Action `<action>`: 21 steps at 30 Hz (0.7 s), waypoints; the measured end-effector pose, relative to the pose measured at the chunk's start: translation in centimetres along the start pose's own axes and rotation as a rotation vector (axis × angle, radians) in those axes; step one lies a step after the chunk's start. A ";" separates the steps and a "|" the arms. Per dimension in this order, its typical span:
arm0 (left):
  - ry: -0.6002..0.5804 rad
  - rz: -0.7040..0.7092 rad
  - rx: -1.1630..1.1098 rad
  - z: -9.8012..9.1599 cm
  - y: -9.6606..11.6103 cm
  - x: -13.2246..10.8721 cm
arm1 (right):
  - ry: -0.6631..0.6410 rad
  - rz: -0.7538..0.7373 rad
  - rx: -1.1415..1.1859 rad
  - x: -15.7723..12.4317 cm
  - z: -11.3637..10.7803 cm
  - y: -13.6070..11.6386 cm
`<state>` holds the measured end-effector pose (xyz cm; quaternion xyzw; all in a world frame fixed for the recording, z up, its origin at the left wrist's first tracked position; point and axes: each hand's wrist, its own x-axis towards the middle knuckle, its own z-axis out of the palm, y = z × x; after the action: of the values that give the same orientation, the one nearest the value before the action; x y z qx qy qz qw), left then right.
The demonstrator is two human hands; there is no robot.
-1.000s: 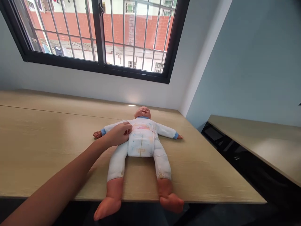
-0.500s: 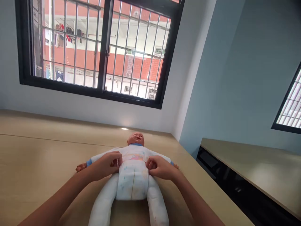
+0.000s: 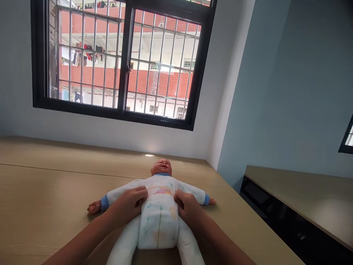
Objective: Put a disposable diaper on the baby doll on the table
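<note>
Two bare hands, both mine, work at the waist of a baby doll [image 3: 162,180] lying face up on a pale wooden table [image 3: 55,191]. My left hand [image 3: 131,202] and my right hand [image 3: 188,206] close on opposite sides of a white diaper [image 3: 159,224], fingers curled in and thumbs pressed toward them at its edges. The diaper sits over the doll's white outfit, with a colorful printed band [image 3: 162,190] across the waist and a dark line running down the front.

The doll's arms spread wide on the tabletop, ending in blue cuffs [image 3: 104,202]; its head points toward the wall and its legs run out of view at the bottom. Beyond the table, a black-framed window [image 3: 125,70] with metal bars looks onto a red-and-white building and hanging laundry [image 3: 89,53]. A second table [image 3: 306,198] stands to my right.
</note>
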<state>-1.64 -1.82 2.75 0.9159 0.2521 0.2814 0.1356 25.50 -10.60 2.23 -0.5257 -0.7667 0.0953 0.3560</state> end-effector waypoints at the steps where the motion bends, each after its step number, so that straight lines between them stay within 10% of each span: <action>1: -0.005 -0.011 -0.003 0.0 0.0 0.0 | 0.006 0.003 0.012 -0.1 0.0 -0.1; 15: -0.084 -0.111 0.066 -1.2 1.0 0.1 | 0.010 0.094 0.202 -0.5 -0.5 -0.9; 21: -0.092 -0.171 0.149 -3.0 5.1 -3.1 | -0.053 -0.026 0.129 -1.8 -7.2 -4.2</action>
<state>-3.68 -7.44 5.73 0.9105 0.3430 0.2071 0.1018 27.38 -15.62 8.92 -0.4889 -0.7749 0.1537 0.3700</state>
